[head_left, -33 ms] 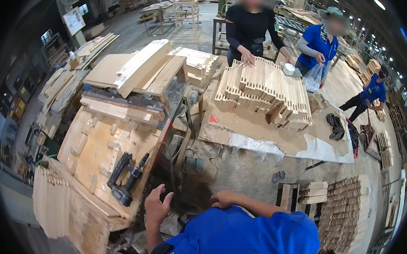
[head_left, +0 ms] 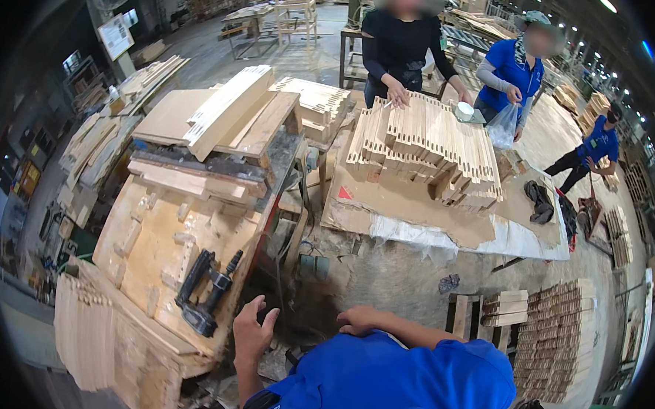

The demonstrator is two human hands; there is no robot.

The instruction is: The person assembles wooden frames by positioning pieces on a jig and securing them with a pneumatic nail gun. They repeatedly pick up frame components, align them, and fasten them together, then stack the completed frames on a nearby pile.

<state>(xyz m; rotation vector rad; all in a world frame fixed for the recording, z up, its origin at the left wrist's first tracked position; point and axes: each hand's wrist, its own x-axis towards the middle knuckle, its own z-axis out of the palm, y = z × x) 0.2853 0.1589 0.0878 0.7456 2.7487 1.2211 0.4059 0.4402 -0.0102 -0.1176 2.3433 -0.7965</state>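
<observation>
My left hand (head_left: 254, 328) is raised beside the right edge of a wooden workbench (head_left: 141, 228), thumb and fingers apart, with nothing in it. Close to it, a black pneumatic nail gun (head_left: 209, 293) lies on the bench top, apart from my fingers. My right hand (head_left: 360, 319) is held in front of my blue shirt, back upward. Its fingers bend downward and are partly hidden, so I cannot see whether they hold anything. Small wooden blocks (head_left: 184, 238) sit on the bench top around the nail gun.
Slotted wooden slats (head_left: 427, 139) are piled on a cardboard-covered table (head_left: 408, 216) ahead, with a person in black (head_left: 403, 53) behind it. A person in blue (head_left: 513, 77) holds a plastic bag. Stacked wood (head_left: 556, 339) stands at right, more boards (head_left: 84, 332) at left.
</observation>
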